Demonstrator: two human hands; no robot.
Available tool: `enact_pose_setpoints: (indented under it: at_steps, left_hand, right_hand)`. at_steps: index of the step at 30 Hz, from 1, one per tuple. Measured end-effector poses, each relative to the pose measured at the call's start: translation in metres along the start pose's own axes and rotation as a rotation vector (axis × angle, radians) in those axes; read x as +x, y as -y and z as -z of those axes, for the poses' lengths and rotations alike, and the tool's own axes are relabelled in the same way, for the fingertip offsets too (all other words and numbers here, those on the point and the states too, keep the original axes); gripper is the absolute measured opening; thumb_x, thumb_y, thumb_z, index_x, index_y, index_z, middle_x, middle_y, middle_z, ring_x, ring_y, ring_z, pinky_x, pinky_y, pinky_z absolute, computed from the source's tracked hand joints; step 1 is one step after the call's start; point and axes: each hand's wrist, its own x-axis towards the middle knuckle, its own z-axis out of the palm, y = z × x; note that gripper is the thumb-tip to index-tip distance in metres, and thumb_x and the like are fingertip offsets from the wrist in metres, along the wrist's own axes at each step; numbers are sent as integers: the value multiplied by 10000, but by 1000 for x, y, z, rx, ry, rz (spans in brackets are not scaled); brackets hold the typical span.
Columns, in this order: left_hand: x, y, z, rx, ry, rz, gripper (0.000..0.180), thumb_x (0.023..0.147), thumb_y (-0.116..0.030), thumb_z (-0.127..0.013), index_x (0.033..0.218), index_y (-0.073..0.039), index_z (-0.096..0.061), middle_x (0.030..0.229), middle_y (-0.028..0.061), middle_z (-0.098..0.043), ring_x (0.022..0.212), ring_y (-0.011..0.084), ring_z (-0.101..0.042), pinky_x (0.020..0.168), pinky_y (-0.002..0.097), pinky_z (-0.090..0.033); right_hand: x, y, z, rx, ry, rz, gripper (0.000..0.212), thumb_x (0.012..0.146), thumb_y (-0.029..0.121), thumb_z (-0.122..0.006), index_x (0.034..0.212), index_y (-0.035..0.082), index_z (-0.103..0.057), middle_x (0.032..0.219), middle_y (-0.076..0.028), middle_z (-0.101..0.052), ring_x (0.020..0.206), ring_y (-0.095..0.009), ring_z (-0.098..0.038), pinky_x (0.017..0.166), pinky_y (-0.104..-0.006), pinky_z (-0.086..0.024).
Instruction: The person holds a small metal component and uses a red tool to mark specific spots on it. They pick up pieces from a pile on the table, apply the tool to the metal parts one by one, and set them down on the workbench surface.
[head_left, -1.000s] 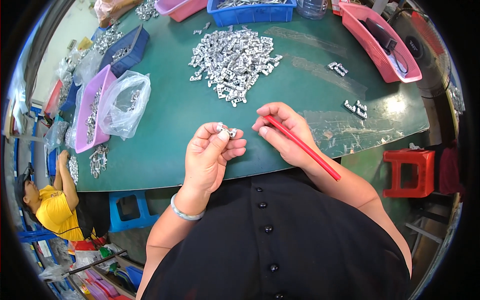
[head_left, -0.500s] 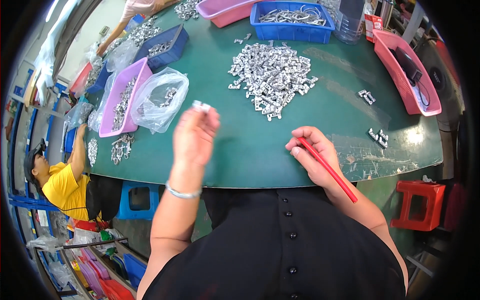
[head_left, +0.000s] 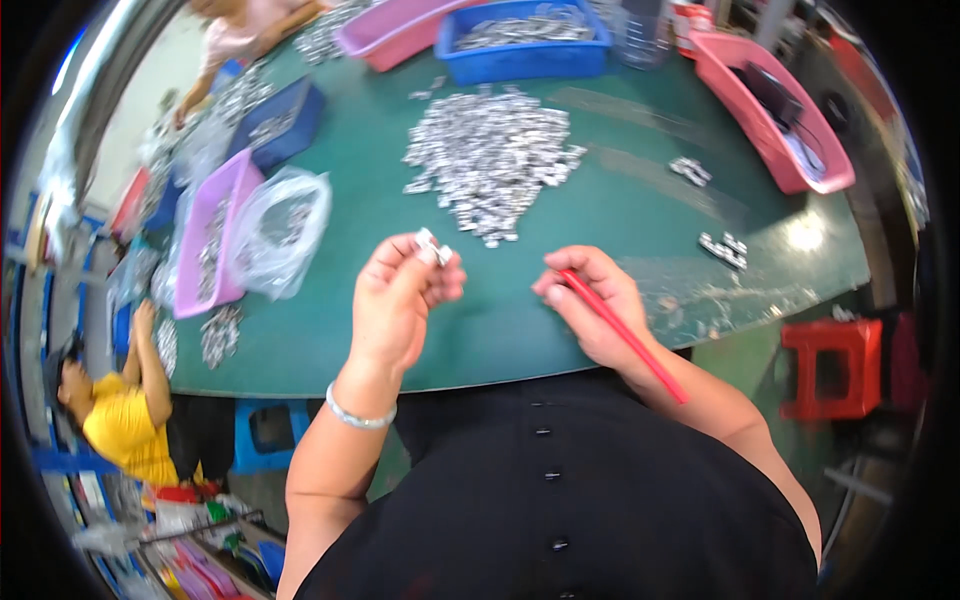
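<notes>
- Small silvery part [head_left: 434, 248] is pinched by left hand [head_left: 394, 295], thumb against fingers, above desk [head_left: 365, 200]; details are blurred, though it seems similar to pieces in the pile.
- Red stick [head_left: 628, 338] is held by right hand [head_left: 598, 310], slanted back over the wrist; fingers are curled.
- Pile of silvery pieces [head_left: 490, 160] is heaped beyond both hands.
- A few pieces [head_left: 724, 251] are set apart at right.
- Clear plastic bag [head_left: 270, 255] is placed beside purple bin [head_left: 237, 185], left.
</notes>
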Motion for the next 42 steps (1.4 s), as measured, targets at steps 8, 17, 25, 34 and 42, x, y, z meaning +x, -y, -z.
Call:
enact_pose_setpoints:
  at_steps: [8, 17, 25, 34, 42]
  left_hand:
    - [9, 33, -92, -24, 390, 352, 115, 850, -77, -511, 935, -3, -490, 849, 109, -604, 720, 166, -612, 639, 261, -519]
    - [25, 50, -146, 24, 491, 416, 99, 854, -101, -508, 926, -32, -513, 883, 132, -613, 770, 195, -625, 680, 286, -525]
    - [35, 70, -175, 205, 553, 419, 106, 853, -93, -507, 925, -17, -497, 865, 117, -610, 728, 167, -615, 642, 253, -517]
    - [38, 87, -193, 953, 538, -414, 232, 744, -104, -621, 930, 22, -564, 750, 98, -570, 588, 144, -550, 545, 274, -446]
    - [71, 46, -85, 1208, -16, -867, 188, 704, -84, -659, 860, -31, -569, 758, 81, -543, 696, 187, -541, 614, 294, -442]
  right_hand:
    - [-18, 33, 33, -225, -299, 501, 301, 795, -76, -495, 1079, 13, -446, 963, -80, -537, 854, -120, -528, 797, -249, -427]
    - [-48, 37, 91, -254, -505, 508, 294, 817, -57, -459, 1103, -6, -411, 983, -118, -542, 889, -150, -512, 804, -277, -427]
    - [-55, 31, 105, -229, -588, 496, 298, 807, -84, -470, 1091, -5, -429, 973, -90, -534, 888, -122, -512, 807, -243, -414]
    - [-52, 29, 104, -307, -561, 544, 293, 802, -109, -462, 1079, -18, -434, 968, -92, -533, 868, -124, -508, 786, -234, -410]
    - [-45, 19, 86, -276, -396, 443, 286, 804, -91, -472, 1072, 8, -449, 952, -70, -542, 803, -87, -498, 730, -203, -410]
